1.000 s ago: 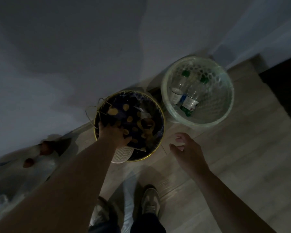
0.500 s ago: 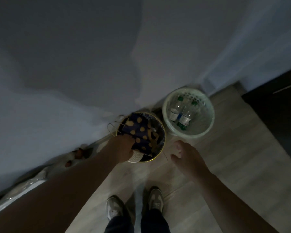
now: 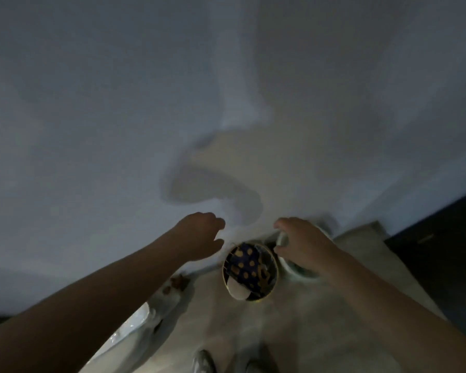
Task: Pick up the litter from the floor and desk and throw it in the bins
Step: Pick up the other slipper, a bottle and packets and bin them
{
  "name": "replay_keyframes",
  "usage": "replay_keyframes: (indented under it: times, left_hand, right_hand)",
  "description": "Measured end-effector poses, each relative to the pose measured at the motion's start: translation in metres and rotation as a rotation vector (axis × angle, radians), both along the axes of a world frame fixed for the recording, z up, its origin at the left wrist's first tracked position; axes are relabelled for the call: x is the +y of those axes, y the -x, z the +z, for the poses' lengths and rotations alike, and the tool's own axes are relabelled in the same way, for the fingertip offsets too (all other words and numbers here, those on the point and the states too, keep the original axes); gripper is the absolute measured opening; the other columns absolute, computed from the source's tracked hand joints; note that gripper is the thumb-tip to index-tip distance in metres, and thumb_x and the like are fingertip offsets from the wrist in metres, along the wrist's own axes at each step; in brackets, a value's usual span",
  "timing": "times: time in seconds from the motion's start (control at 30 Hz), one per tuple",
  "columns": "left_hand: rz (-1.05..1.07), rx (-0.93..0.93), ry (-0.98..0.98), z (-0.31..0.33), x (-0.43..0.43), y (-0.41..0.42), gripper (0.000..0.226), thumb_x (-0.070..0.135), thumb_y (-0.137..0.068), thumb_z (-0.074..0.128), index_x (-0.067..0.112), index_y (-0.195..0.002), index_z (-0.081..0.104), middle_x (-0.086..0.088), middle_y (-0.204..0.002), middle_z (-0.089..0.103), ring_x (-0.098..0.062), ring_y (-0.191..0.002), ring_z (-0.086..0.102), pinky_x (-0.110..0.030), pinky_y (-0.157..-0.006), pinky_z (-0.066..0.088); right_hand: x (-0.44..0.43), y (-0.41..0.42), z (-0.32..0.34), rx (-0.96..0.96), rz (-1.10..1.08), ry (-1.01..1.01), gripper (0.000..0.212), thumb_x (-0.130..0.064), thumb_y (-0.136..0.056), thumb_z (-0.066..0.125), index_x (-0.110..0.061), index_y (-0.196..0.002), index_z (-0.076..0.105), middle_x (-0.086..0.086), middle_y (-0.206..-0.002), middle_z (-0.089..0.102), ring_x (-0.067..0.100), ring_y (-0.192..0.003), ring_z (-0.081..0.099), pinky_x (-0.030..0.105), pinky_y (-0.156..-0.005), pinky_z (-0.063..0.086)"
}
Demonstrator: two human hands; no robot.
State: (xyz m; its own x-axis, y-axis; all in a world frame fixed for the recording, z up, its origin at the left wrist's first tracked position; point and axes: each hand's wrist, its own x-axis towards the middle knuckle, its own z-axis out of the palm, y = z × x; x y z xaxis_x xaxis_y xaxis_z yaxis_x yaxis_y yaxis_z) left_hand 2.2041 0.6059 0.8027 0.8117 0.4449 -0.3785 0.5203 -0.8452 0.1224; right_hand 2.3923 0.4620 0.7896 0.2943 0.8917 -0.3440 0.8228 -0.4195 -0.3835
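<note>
Both arms stretched forward, raised. Left hand [image 3: 199, 235] against the wall, fingers loosely curled, holding nothing. Right hand [image 3: 304, 243] also empty, fingers slack, and it blocks most of the pale bin [image 3: 293, 271]. Navy dotted litter [image 3: 246, 261] lies in the gold-rimmed bin [image 3: 223, 267] between the hands. Clear plastic bag [image 3: 137, 321] on the floor, left of it.

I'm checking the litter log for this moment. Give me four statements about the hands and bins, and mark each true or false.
1. The left hand holds nothing. True.
2. The gold-rimmed bin is empty. False: dark spotted litter and a white piece lie in it.
3. The right hand hides part of the pale bin. True.
4. Both bins stand on a desk. False: they stand on the floor by the wall.
</note>
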Motion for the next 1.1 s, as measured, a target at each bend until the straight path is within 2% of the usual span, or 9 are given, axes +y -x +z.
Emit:
replay_keyframes:
  times: [0.13,0.27,0.5,0.63,0.8,1.0,1.1]
  left_hand:
    - [0.132,-0.084,-0.121,0.087,-0.01,0.028,0.046,0.04,-0.096,0.046,0.02,-0.138,0.044,-0.003,-0.136,0.05,-0.022,-0.121,0.049,-0.034,-0.102,0.041]
    - [0.263,-0.124,-0.235,0.164,-0.023,0.063,0.046,0.041,-0.096,0.046,0.022,-0.138,0.044,-0.001,-0.134,0.052,-0.02,-0.12,0.052,-0.031,-0.101,0.041]
    - [0.536,-0.256,-0.425,0.266,-0.058,0.141,0.044,0.044,-0.093,0.05,0.029,-0.135,0.046,0.008,-0.128,0.056,-0.012,-0.116,0.054,-0.026,-0.1,0.042]
    - [0.706,-0.314,-0.48,0.293,-0.091,0.205,0.047,0.045,-0.09,0.054,0.031,-0.134,0.046,0.011,-0.126,0.058,-0.009,-0.112,0.056,-0.02,-0.093,0.042]
    - [0.839,-0.272,-0.581,0.317,-0.141,0.295,0.049,0.048,-0.091,0.051,0.031,-0.136,0.044,0.009,-0.132,0.054,-0.011,-0.119,0.053,-0.027,-0.101,0.042]
    - [0.98,-0.239,-0.688,0.356,-0.227,0.424,0.043,0.046,-0.087,0.056,0.032,-0.128,0.053,0.009,-0.121,0.059,-0.009,-0.109,0.057,-0.019,-0.089,0.043]
    - [1.07,-0.237,-0.749,0.368,-0.276,0.487,0.043,0.047,-0.087,0.056,0.035,-0.128,0.052,0.013,-0.12,0.06,-0.006,-0.109,0.057,-0.019,-0.09,0.044]
  right_hand:
    - [0.022,0.004,0.087,-0.073,0.257,-0.097,0.049,-0.029,-0.09,0.059,-0.019,-0.135,0.044,0.001,-0.129,0.051,0.017,-0.115,0.049,0.019,-0.082,0.032]
    - [0.041,0.017,0.169,-0.114,0.403,-0.19,0.048,-0.03,-0.088,0.062,-0.02,-0.133,0.049,0.0,-0.127,0.052,0.018,-0.116,0.051,0.023,-0.089,0.04]
    - [0.062,0.086,0.282,-0.172,0.692,-0.465,0.047,-0.031,-0.084,0.064,-0.023,-0.129,0.051,-0.003,-0.127,0.054,0.013,-0.117,0.05,0.022,-0.093,0.037]
    - [0.064,0.152,0.319,-0.119,0.846,-0.555,0.044,-0.035,-0.084,0.064,-0.029,-0.126,0.053,-0.009,-0.122,0.056,0.008,-0.111,0.051,0.024,-0.094,0.041]
    - [0.063,0.248,0.346,-0.132,1.024,-0.629,0.043,-0.039,-0.085,0.062,-0.032,-0.126,0.053,-0.012,-0.122,0.056,0.005,-0.11,0.051,0.022,-0.092,0.04]
    - [0.029,0.389,0.373,-0.071,1.189,-0.719,0.043,-0.042,-0.085,0.06,-0.034,-0.127,0.053,-0.015,-0.123,0.055,0.0,-0.11,0.05,0.017,-0.089,0.039]
    - [0.0,0.464,0.382,0.002,1.272,-0.751,0.044,-0.043,-0.085,0.06,-0.034,-0.127,0.053,-0.016,-0.123,0.054,0.0,-0.111,0.05,0.018,-0.09,0.04]
